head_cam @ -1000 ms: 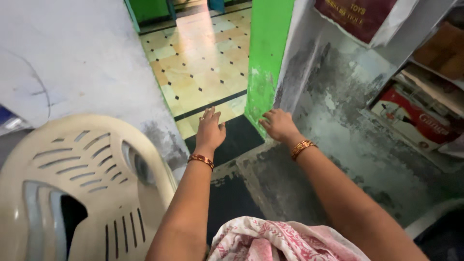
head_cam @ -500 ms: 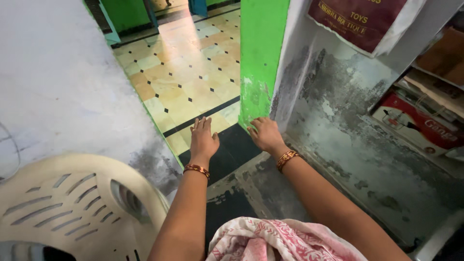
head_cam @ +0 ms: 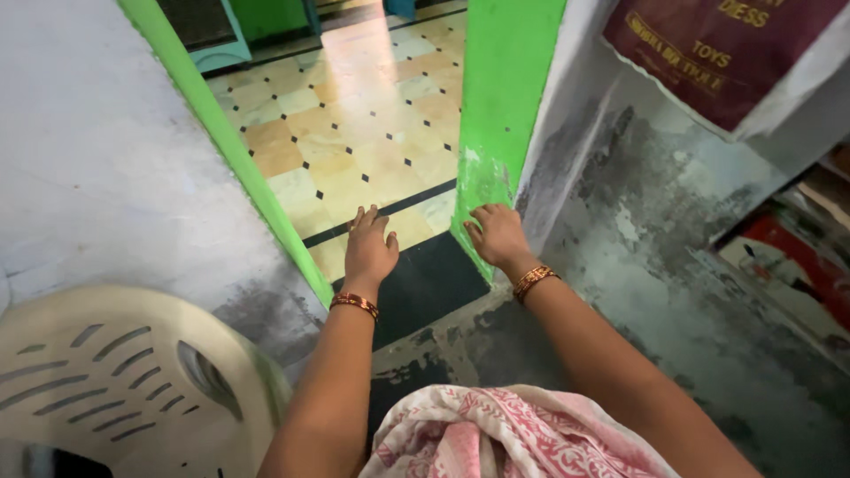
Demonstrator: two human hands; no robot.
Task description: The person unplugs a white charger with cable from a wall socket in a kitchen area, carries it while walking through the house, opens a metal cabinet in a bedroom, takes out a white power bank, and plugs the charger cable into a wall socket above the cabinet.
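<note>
Both my arms reach forward toward a doorway with bright green edges. My left hand (head_cam: 369,249) is held flat with fingers together and slightly spread, palm down, over the black threshold strip (head_cam: 425,281); it holds nothing. My right hand (head_cam: 498,235) hovers by the base of the green door post (head_cam: 500,115), fingers loosely curled down, also holding nothing. Each wrist carries a red-gold bangle. A pink and white patterned cloth (head_cam: 505,438) lies in my lap at the bottom of the view.
A cream plastic chair (head_cam: 115,381) stands at lower left against a whitewashed wall (head_cam: 97,168). Beyond the doorway is a yellow tiled floor (head_cam: 354,115). On the right are a stained grey wall (head_cam: 673,230), a maroon bag (head_cam: 708,53) and stacked boxes (head_cam: 797,265).
The view has moved forward and up toward the doorway. Both hands have stayed stretched out in front, drifting a little apart, with nothing picked up.
</note>
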